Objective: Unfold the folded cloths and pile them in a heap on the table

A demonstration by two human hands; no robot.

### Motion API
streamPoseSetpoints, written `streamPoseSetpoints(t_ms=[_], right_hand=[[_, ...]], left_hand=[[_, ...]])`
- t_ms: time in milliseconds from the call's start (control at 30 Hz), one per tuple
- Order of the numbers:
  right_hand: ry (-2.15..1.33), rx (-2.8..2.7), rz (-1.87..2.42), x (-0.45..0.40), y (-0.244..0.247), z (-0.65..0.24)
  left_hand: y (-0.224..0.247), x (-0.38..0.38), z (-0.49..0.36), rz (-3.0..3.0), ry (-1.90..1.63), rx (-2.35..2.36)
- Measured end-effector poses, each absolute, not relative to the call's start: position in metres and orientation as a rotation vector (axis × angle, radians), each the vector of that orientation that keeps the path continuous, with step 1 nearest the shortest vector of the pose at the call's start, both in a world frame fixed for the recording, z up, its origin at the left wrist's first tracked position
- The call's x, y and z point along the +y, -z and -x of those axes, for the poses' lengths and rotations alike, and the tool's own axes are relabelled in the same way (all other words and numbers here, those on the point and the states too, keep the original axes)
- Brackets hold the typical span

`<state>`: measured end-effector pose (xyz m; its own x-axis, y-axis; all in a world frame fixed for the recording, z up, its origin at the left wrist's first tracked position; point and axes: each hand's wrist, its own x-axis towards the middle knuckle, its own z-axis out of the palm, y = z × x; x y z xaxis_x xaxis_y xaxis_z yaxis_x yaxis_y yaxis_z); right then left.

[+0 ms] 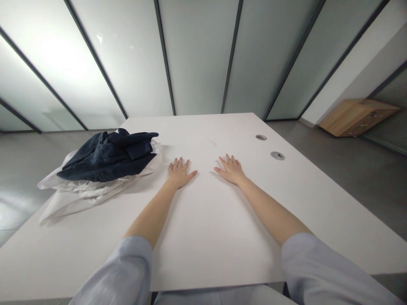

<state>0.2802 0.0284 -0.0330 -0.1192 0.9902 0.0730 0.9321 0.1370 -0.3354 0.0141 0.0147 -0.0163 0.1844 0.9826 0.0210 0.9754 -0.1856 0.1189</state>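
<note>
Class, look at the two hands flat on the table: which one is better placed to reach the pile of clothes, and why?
Left. The left hand lies flat right beside the clothes at the table's left side; the right hand lies farther away, with the left hand between it and the pile.

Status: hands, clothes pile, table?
Left hand and right hand flat on white table, empty. Dark garment atop white cloth, left, untouched. Nothing between.

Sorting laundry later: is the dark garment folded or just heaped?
Heaped: the dark garment lies crumpled, with uneven bunched folds, on the white cloth.
</note>
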Motion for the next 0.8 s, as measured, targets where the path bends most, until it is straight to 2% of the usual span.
streamPoseSetpoints(t_ms=[300,800], right_hand=[[-0.253,-2.534,1.971,0.019,0.016,-0.278],[-0.220,-2.539,1.993,0.013,0.007,-0.273]], left_hand=[[0.006,0.010,-0.019,-2.349,0.092,1.965],[0.010,0.012,-0.016,-2.362,0.098,1.978]])
